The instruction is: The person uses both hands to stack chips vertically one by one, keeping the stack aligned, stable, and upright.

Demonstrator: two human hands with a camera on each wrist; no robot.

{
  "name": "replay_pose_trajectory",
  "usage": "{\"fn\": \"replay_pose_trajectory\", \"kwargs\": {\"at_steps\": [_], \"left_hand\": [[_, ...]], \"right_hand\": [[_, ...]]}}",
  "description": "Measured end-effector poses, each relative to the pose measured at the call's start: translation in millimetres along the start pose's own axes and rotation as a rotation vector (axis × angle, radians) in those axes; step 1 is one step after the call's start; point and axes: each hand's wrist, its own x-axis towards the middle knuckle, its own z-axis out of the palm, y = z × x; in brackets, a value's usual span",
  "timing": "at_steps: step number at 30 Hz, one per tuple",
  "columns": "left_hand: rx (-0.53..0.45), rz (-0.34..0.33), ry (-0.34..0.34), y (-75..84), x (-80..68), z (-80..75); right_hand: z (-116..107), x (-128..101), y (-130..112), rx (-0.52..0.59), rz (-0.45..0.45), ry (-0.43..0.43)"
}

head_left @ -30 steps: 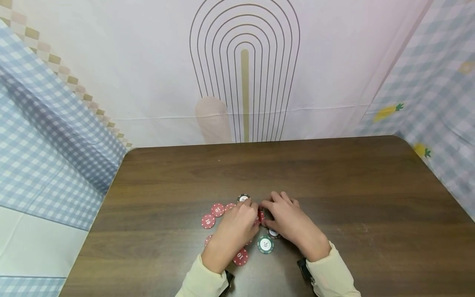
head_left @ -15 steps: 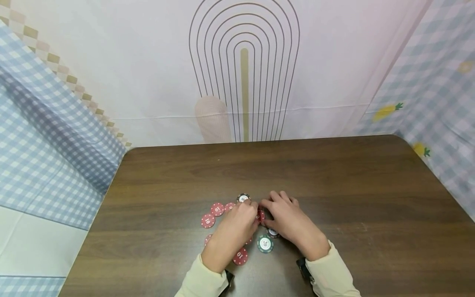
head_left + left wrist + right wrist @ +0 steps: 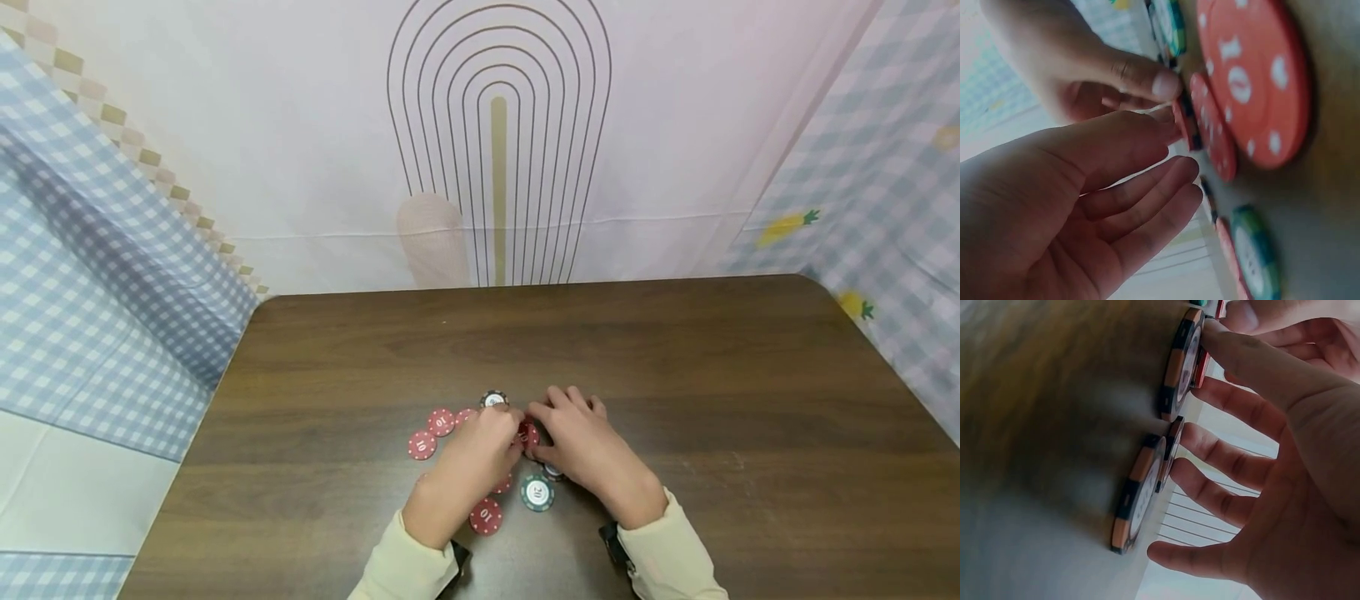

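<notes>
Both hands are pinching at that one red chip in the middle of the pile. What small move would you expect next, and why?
Probably a short lift. The left hand and right hand meet at a red chip that the left wrist view shows on edge between fingertips, so it looks gripped rather than lying flat. The other chips, such as the green chip, lie flat on the table, so raising it clears them.

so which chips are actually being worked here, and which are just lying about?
In hand:
- red chip, pinched between left hand and right hand

Lying about:
- green 20 chip
- red 10 chips
- dark chip
- table
</notes>
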Motion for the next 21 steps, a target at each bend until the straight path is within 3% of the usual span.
{"fn": "replay_pose_trajectory", "kwargs": {"at_steps": [3, 12, 16, 21], "left_hand": [[-0.015, 0.000, 0.010, -3.1, -1.2, -5.4], [0.075, 0.020, 0.043, -8.4, -5.9, -27.4], [0.054, 0.010, 0.078, -17.2, -7.4, -39.7], [0.012, -0.055, 0.153, -32.0, -13.2, -55.0]], "right_hand": [[0.2, 0.1, 0.1, 0.002, 0.007, -0.003], [0.2, 0.5, 1.5, -0.017, 0.009, -0.017], [-0.9, 1.7, 2.2, -0.015, 0.012, -0.023], [-0.9, 2.3, 2.2, -0.012, 0.014, -0.027]]}}
